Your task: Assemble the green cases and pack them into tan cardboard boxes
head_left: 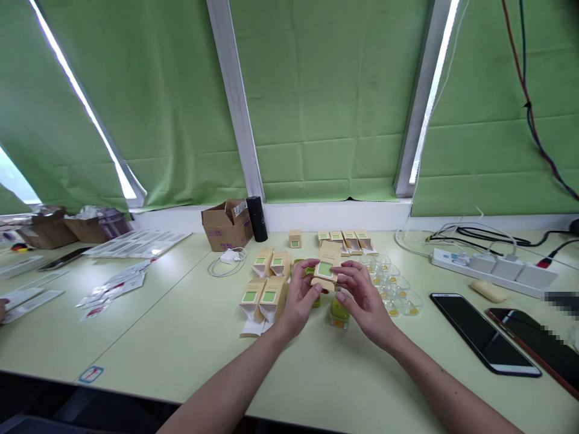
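Forearms (pixel 239 377) cross the near edge of the worktop (pixel 190 355); box (pixel 329 256) is gripped by left hand (pixel 297 302), right hand (pixel 366 302) fingers parted; light pressure advised.

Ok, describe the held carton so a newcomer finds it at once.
Below the green blinds runs a pale table. Near its middle, between left hand and right hand, is a tan carton with a green panel. Similar cartons rest on the table; only this one is held.

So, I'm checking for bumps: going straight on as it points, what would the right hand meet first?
The right hand would likely meet the green-panelled kraft box in the left hand; depth leaves existing contact unclear.
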`<state>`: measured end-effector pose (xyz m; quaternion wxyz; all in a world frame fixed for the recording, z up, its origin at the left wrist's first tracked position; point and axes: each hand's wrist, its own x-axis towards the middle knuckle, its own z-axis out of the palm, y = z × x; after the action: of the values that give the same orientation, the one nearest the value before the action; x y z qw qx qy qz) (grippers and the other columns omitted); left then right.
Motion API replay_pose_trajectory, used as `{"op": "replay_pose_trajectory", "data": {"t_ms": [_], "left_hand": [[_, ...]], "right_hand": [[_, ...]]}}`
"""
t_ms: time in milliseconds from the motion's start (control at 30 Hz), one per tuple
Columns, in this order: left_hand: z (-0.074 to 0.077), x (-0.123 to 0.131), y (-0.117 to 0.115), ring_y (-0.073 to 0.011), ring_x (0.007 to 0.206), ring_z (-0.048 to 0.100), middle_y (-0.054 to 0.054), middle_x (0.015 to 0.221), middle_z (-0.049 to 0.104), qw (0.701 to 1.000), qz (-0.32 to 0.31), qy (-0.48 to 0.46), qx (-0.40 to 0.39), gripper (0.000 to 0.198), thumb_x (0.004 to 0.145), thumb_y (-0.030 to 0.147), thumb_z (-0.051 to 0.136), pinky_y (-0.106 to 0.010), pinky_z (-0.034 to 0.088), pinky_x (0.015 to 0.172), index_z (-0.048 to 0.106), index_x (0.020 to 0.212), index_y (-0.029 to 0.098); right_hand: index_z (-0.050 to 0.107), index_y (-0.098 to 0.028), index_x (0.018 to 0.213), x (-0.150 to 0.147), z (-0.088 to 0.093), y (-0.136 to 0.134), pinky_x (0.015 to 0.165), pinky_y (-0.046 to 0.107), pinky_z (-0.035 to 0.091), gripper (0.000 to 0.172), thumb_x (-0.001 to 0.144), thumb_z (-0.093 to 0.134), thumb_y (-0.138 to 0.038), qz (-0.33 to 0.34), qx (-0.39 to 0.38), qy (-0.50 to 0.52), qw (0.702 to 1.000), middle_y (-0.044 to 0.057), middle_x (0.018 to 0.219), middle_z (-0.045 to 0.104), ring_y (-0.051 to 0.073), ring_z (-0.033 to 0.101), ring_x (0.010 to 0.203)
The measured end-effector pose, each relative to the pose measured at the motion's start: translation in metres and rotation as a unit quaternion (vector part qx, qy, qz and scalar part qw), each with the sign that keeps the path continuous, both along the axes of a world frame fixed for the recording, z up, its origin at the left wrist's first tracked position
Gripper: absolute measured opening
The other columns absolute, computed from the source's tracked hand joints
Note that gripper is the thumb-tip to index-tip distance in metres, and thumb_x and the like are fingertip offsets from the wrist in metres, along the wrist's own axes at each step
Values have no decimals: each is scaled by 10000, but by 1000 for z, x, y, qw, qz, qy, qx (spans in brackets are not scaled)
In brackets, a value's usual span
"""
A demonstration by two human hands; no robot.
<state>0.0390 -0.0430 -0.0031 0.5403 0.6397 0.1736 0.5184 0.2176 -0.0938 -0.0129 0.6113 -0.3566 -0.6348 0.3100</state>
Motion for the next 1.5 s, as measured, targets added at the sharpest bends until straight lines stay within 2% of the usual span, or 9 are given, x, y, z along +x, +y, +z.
{"op": "replay_pose_trajectory", "data": {"t_ms": [133, 367, 567, 667, 800, 1300, 1500], "left_hand": [[0, -1, 0, -188, 1001, 626, -107, 1296, 580, 1000, 29, 10, 7, 476, 957, 439, 717, -300, 568, 816, 527, 1344, 238], [-2, 0, 0, -179, 1000, 625, -101, 1342, 515, 998, 47, 18, 30, 428, 970, 455, 712, -307, 590, 833, 562, 1316, 254], [-6, 1, 2, -173, 979, 639, -105, 1358, 467, 991, 90, 49, 84, 408, 981, 478, 702, -327, 591, 866, 606, 1312, 258], [-6, -1, 3, -188, 1001, 648, -113, 1393, 449, 989, 89, 62, 102, 428, 980, 498, 696, -344, 594, 873, 602, 1327, 266], [-4, -4, 2, -192, 994, 679, -125, 1469, 409, 986, 87, 77, 119, 426, 985, 481, 689, -371, 600, 882, 590, 1341, 269], [-5, -3, 1, -163, 981, 690, -110, 1426, 429, 971, 134, 96, 172, 317, 1026, 402, 640, -371, 623, 894, 602, 1314, 275], [-5, -2, 0, -122, 865, 685, -109, 1410, 442, 973, 142, 91, 160, 286, 1019, 409, 653, -348, 630, 828, 621, 1262, 261]], "right_hand": [[662, -367, 1328, -1, 0, -1, 1139, 499, 537, 347, 997, 680, -470, -17, 2, -15, 1000, 83, 1427, 390, 227, 674, 1137], [653, -358, 1320, -3, -3, 0, 1123, 494, 551, 367, 978, 700, -481, -32, -2, -19, 999, 89, 1433, 403, 223, 683, 1104], [657, -360, 1276, -3, -5, 3, 1044, 469, 586, 283, 1012, 658, -459, -36, -2, 3, 999, 74, 1400, 407, 182, 688, 1014], [662, -354, 1256, -3, -5, 5, 1002, 454, 604, 265, 1016, 650, -465, -31, -2, 13, 999, 72, 1393, 405, 174, 695, 990], [666, -353, 1252, -2, -5, 6, 1023, 453, 595, 268, 1015, 650, -478, -33, 0, 17, 999, 67, 1384, 406, 176, 696, 1009], [676, -338, 1244, -1, -7, 8, 980, 435, 605, 288, 1021, 632, -515, -43, -11, 10, 999, 74, 1376, 420, 171, 679, 978], [694, -324, 1207, -1, -5, 7, 958, 429, 616, 284, 1019, 629, -528, -42, -14, 11, 999, 77, 1354, 421, 176, 696, 970]]}}
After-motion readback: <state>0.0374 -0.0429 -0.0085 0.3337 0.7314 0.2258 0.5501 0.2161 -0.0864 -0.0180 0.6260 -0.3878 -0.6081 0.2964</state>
